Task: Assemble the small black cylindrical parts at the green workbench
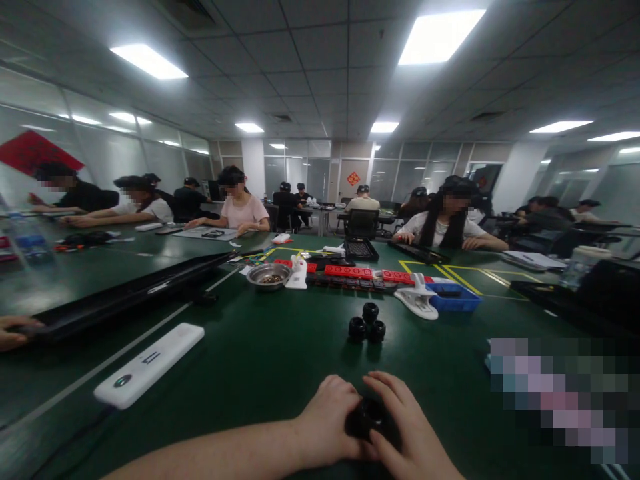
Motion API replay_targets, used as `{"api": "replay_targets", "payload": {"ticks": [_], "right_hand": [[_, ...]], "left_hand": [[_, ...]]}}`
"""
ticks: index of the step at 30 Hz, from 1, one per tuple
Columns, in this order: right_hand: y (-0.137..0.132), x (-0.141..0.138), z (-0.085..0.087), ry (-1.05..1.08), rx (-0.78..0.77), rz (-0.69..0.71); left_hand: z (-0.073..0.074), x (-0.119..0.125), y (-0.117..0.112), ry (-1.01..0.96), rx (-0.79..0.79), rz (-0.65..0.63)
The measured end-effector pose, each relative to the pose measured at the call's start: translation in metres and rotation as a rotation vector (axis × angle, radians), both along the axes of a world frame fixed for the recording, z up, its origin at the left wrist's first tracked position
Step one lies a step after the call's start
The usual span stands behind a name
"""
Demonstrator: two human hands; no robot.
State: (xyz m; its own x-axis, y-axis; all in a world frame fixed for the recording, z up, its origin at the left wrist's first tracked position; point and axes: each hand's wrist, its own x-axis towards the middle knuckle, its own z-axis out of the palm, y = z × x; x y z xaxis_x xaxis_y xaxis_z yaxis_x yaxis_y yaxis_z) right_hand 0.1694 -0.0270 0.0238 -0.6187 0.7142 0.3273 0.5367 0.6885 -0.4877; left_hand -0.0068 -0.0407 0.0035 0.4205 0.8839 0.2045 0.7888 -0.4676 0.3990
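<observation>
Both of my hands close around a round, glossy black part (371,419) low over the green table, near its front edge. My left hand (327,417) grips it from the left, fingers curled round its far side. From the right, my right hand (407,427) wraps it, the thumb lying across the near side. A hole or dip shows in the top of the part, while my fingers hide much of the rest. Just beyond my hands, several similar black round parts (371,312) sit in a small cluster, one resting on top of the others.
A white power strip (150,363) lies to the left, beside a long black tray (140,287) that another person's hand (17,332) touches. Farther back are a metal bowl (269,276) of small pieces, red blocks (349,272), a white clamp (417,297) and a blue bin (457,298). Several people sit around.
</observation>
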Motion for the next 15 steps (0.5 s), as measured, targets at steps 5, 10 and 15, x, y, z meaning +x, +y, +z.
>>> {"api": "replay_targets", "payload": {"ticks": [5,10,15], "right_hand": [[0.0044,0.0033,-0.0045,0.015,0.008,-0.137],[0.0014,-0.0001,0.0009,0.031,0.009,-0.091],[0.0009,0.0013,0.0012,0.071,-0.017,-0.058]], "left_hand": [[0.0,0.0002,0.0005,0.009,-0.005,0.022],[-0.0038,0.0003,0.002,0.025,-0.005,0.021],[-0.0018,-0.0011,0.0016,-0.007,-0.013,-0.007]]}}
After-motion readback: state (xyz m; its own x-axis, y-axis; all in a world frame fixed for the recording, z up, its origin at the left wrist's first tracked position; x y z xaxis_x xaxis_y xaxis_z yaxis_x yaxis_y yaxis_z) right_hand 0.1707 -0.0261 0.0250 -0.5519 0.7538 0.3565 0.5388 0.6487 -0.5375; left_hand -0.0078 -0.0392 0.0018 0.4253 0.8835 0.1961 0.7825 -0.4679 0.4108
